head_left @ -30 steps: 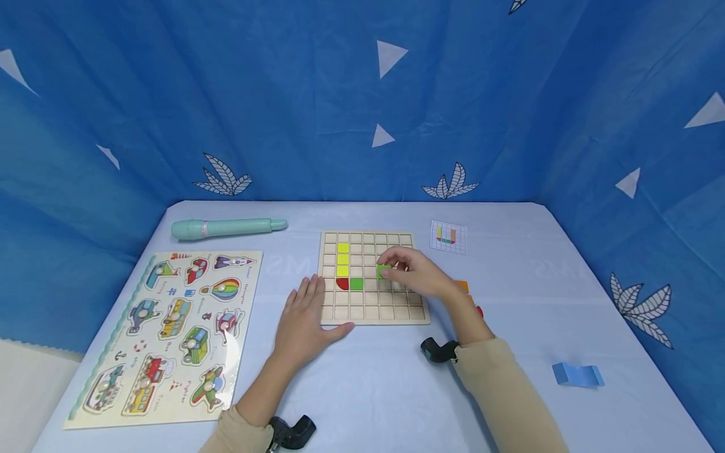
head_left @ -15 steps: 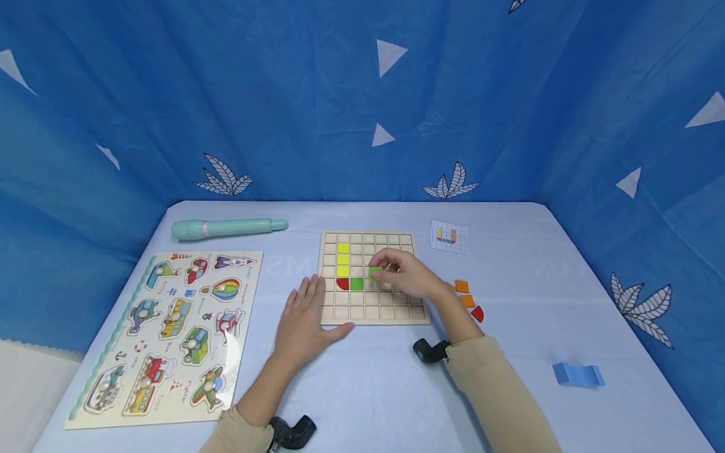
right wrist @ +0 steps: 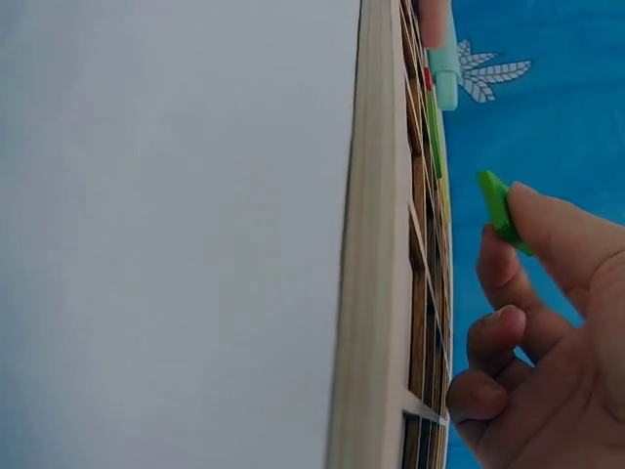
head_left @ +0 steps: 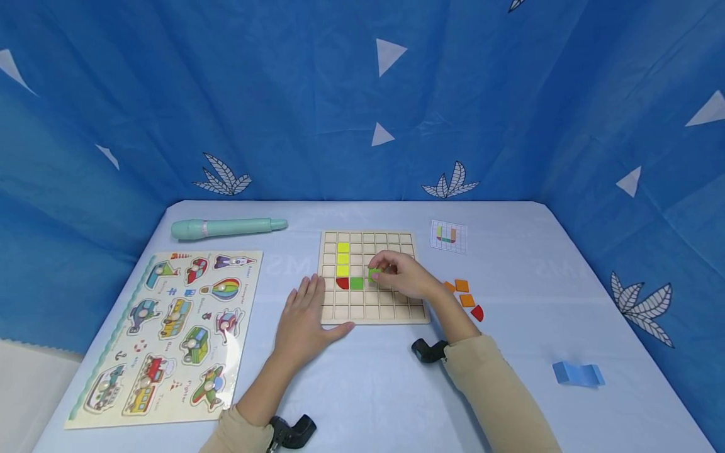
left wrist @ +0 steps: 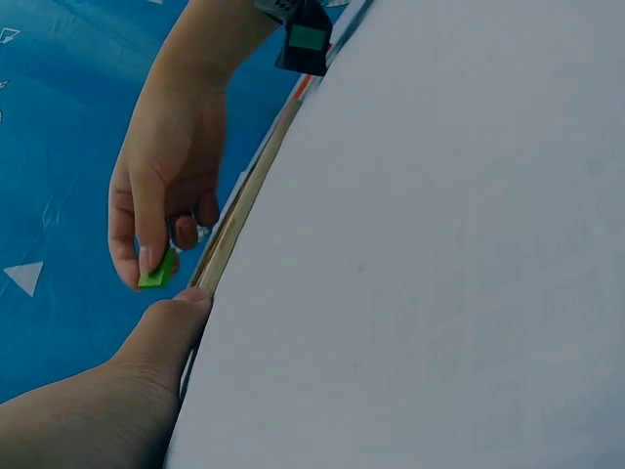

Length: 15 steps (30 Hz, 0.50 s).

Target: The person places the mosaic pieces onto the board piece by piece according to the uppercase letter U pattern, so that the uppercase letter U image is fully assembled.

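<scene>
My right hand (head_left: 401, 275) pinches a green square tile (right wrist: 498, 205) between thumb and forefinger, just above the wooden grid board (head_left: 374, 313). In the right wrist view the tile is tilted and apart from the board. My left hand (head_left: 303, 324) lies with straight fingers along the board's left edge, its thumb at the front edge. Set in the grid are a column of yellow tiles (head_left: 343, 258), a red quarter-round tile (head_left: 342, 284) beneath them and a second green tile (head_left: 356, 283) beside the red one.
Several orange tiles (head_left: 467, 301) and a red quarter-round piece (head_left: 477, 313) lie right of the board. A pattern card (head_left: 449, 237) lies behind them. A vehicle puzzle board (head_left: 164, 333) and a teal microphone-shaped toy (head_left: 229, 228) are at left, a blue curved block (head_left: 578, 375) at right.
My right hand has moved slightly left and down over the board with the green tile, uncovering the orange and red pieces. My left hand has stayed in place.
</scene>
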Available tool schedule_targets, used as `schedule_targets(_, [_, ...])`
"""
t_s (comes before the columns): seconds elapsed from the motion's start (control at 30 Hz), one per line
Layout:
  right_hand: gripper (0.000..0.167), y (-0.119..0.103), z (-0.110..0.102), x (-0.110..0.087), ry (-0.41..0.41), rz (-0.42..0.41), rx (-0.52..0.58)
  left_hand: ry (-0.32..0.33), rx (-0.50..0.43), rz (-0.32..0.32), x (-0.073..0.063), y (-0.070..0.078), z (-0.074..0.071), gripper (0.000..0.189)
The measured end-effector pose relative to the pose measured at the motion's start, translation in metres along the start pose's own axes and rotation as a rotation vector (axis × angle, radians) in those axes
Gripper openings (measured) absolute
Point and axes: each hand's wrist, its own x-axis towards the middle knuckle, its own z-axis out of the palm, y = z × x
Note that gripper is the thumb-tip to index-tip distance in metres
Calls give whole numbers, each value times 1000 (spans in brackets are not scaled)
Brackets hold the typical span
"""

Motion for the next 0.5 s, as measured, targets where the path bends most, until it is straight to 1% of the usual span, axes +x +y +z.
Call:
schedule_targets(0.23, [11,2,4,1,5,-21,-54,1,-1,2,0,0,0,118])
schedule_targets(0.5, [10,3,9,1,17,-24,-105,0,3,4,1,-1,1,118])
